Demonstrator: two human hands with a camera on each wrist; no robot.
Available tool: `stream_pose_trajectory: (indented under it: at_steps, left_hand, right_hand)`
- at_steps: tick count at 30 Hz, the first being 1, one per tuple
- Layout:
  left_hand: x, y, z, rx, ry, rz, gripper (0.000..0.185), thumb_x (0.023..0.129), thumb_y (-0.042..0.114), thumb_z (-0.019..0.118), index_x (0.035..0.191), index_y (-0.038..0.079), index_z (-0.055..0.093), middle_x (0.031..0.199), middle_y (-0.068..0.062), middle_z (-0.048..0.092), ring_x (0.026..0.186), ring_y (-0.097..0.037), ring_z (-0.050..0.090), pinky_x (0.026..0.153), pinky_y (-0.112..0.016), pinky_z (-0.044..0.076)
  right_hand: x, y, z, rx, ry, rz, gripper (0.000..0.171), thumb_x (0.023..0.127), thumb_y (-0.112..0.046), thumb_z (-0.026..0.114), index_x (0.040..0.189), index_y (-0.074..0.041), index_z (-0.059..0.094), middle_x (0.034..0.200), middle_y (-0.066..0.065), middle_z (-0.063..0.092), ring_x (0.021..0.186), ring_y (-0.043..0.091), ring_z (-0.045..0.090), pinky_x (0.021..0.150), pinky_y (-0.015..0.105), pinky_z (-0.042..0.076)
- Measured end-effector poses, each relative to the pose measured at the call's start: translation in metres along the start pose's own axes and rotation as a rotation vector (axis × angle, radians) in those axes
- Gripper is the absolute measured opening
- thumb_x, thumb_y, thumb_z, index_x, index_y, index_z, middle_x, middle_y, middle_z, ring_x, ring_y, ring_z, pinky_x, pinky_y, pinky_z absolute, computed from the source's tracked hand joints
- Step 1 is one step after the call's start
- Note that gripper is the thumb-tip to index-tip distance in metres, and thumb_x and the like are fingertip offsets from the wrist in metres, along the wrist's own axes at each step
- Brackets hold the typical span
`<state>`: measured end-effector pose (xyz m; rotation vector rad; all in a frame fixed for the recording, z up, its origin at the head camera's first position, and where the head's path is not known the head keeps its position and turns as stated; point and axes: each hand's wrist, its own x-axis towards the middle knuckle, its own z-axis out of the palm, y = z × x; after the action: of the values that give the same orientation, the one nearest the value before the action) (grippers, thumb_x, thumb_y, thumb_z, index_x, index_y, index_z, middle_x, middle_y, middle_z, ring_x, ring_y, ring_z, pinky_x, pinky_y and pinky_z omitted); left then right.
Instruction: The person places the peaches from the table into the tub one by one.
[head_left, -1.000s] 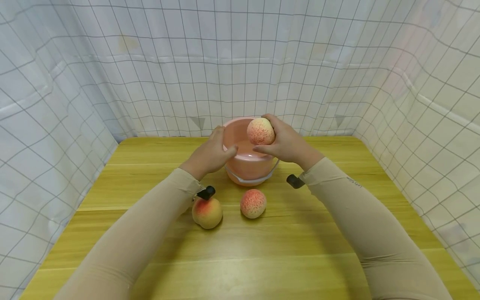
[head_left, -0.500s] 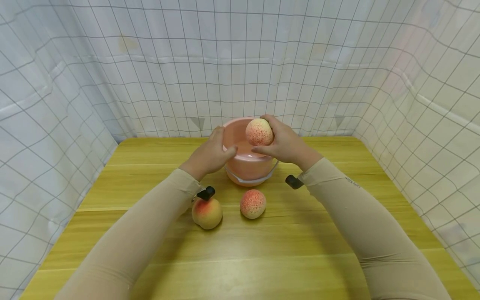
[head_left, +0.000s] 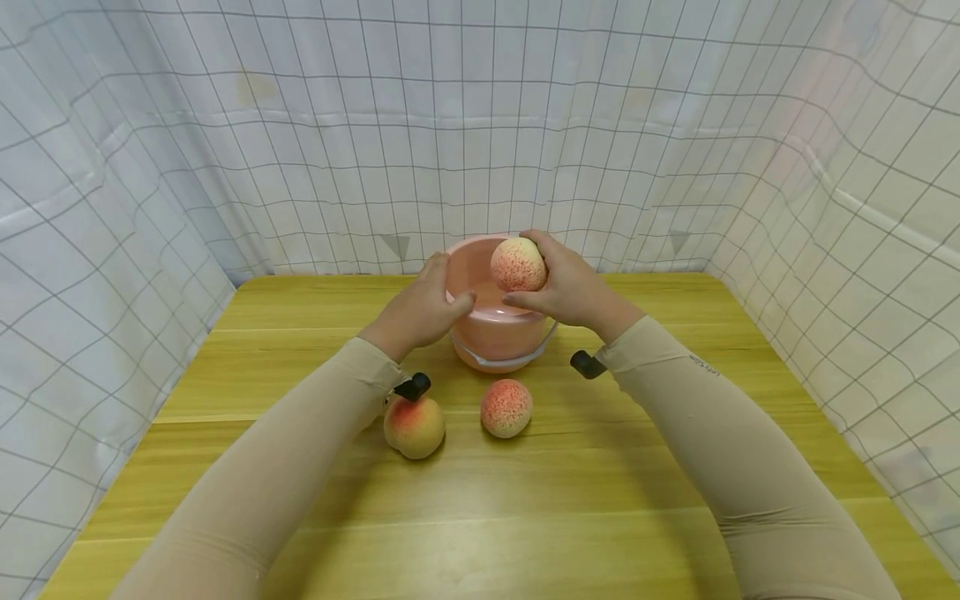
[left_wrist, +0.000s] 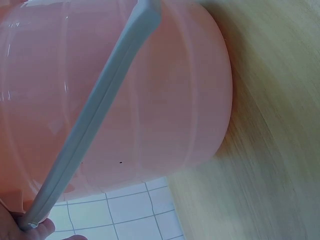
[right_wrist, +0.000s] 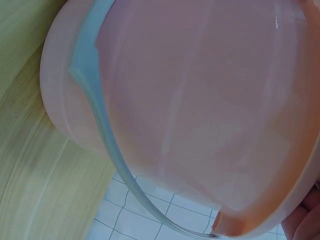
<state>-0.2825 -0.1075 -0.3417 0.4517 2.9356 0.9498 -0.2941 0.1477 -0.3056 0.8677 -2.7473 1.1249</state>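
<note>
A pink bucket [head_left: 498, 335] with a grey-white handle [head_left: 501, 363] stands upright near the back of the table. My left hand [head_left: 420, 307] grips its left rim, thumb over the near edge. In the left wrist view, fingertips [left_wrist: 42, 230] show by the handle's end. Over the bucket's right side, my right hand [head_left: 576, 287] holds a pale, red-speckled peach [head_left: 517, 265] between thumb and fingers. The right wrist view has fingers [right_wrist: 302, 220] just past the rim, and the peach is out of sight there. The handle hangs down along the bucket's near side.
On the wooden table [head_left: 480, 517], a second speckled peach [head_left: 506, 408] lies in front of the bucket. A yellow-orange peach [head_left: 415, 429] sits left of it, beneath the left wrist's black mount [head_left: 412, 386]. A white grid-patterned curtain [head_left: 480, 125] surrounds the table's back and sides.
My right hand and the peach in it have shifted very slightly left over the bucket. The left hand, the bucket and the other peaches stay in place.
</note>
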Motion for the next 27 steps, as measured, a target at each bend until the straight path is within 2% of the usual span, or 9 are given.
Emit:
stream_pose_trajectory:
  at_steps: [17,27]
  left_hand:
    - [-0.0018,0.0016,-0.0009,0.009,0.000,0.001,0.094,0.101,0.055,0.048,0.170,0.007,0.006,0.178,-0.016,0.006,0.160,-0.039,0.026,0.128,-0.056,0.029]
    - [-0.0011,0.0010,-0.0008,0.001,-0.002,0.007,0.093,0.102,0.054,0.049,0.170,0.007,0.006,0.178,-0.016,0.005,0.161,-0.038,0.023,0.129,-0.056,0.027]
  right_hand:
    - [-0.0009,-0.0005,0.0019,0.015,-0.003,-0.005,0.087,0.085,-0.031,0.090,0.155,-0.013,0.040,0.143,0.010,0.059,0.125,0.026,0.064,0.107,0.048,0.055]
    - [-0.0012,0.0018,0.0033,0.038,-0.017,0.008,0.093,0.087,-0.033,0.088,0.160,-0.010,0.035,0.147,0.013,0.057,0.125,0.028,0.063,0.105,0.049,0.056]
